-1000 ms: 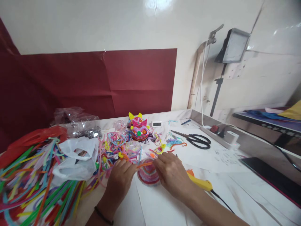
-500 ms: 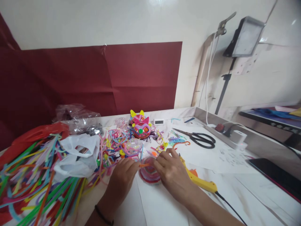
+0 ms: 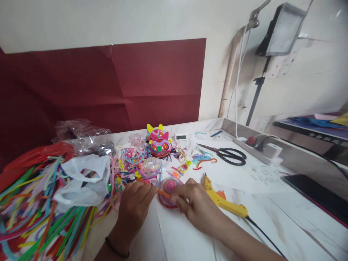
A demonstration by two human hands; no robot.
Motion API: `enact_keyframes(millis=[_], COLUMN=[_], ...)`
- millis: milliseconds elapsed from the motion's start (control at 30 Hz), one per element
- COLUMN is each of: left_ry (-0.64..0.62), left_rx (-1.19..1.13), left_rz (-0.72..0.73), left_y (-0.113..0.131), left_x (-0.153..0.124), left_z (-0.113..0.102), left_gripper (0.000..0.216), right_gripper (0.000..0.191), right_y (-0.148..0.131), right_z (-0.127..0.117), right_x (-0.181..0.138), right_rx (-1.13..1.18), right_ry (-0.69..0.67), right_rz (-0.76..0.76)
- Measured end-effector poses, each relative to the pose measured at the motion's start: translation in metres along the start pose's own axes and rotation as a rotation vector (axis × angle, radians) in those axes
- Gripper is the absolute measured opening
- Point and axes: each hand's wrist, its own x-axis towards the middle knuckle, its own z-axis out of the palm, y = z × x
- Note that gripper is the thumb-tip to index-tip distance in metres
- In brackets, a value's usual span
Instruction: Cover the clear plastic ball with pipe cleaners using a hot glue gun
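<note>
Between my hands stretches a short orange pipe cleaner point(image 3: 164, 194). My left hand point(image 3: 137, 203), palm down, is closed on its left part, and an orange bit shows above the knuckles. My right hand point(image 3: 194, 206) pinches the other end between thumb and curled fingers. Just beneath and behind the orange strand lies a round pink, purple and red coiled disc point(image 3: 170, 185), its right side partly covered by my right hand. To the right of that hand rests a yellow hot glue gun point(image 3: 227, 204), nozzle pointing away, with a small orange piece point(image 3: 221, 195) beside it.
Black-handled scissors point(image 3: 231, 156) lie at the back right, near a power strip point(image 3: 255, 150) and a phone point(image 3: 315, 195). Pipe cleaners point(image 3: 62, 228) and a white plastic bag point(image 3: 84, 181) fill the left. Decorated animal-face pieces point(image 3: 160, 145) stand behind coloured scraps, beside a small digital display point(image 3: 181, 137).
My right hand has turned into a thumb-and-finger pinch, uncovering more of the disc. The orange pipe cleaner now slants down to the right. The whole view has shifted slightly.
</note>
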Motion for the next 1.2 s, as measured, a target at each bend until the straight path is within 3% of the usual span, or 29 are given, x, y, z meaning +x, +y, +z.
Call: enact_keyframes(millis=[67, 133, 267, 367, 500, 767, 867, 1033, 1100, 1200], left_ry=[-0.001, -0.011, -0.034, -0.034, -0.018, 0.005, 0.025, 0.045, 0.037, -0.016], left_rx=[0.000, -0.029, -0.125, -0.132, -0.139, -0.124, -0.130, -0.170, -0.217, -0.269], left_rz=[-0.047, -0.073, -0.044, -0.053, -0.068, -0.102, -0.082, -0.116, -0.156, -0.209], left_y=[-0.002, -0.003, 0.000, 0.007, 0.015, 0.009, 0.003, -0.007, -0.006, -0.004], left_x=[-0.001, -0.002, -0.005, -0.007, -0.008, -0.008, -0.010, -0.013, -0.011, -0.006], left_z=[0.000, 0.001, 0.007, 0.011, 0.013, 0.011, 0.007, -0.001, -0.001, 0.002], left_gripper=[0.021, 0.018, 0.017, 0.022, 0.025, 0.024, 0.024, 0.021, 0.018, 0.018], right_gripper=[0.028, 0.025, 0.020, 0.023, 0.026, 0.025, 0.019, 0.027, 0.027, 0.028], right_y=[0.003, 0.007, 0.012, 0.010, 0.006, 0.009, 0.005, 0.001, 0.002, 0.007], right_z=[-0.005, -0.006, 0.005, 0.017, 0.022, 0.014, 0.006, -0.008, -0.011, -0.010], right_x=[-0.001, -0.001, 0.001, 0.002, -0.002, -0.008, -0.005, -0.002, -0.001, -0.001], right_rx=[0.107, 0.038, -0.459, -0.606, -0.512, -0.341, -0.096, 0.438, 0.459, 0.239], right_ry=[-0.050, -0.053, 0.085, 0.207, 0.244, 0.050, 0.023, -0.111, -0.103, -0.019], right_rz=[0.107, 0.111, -0.135, -0.308, -0.325, -0.111, 0.047, 0.349, 0.358, 0.255])
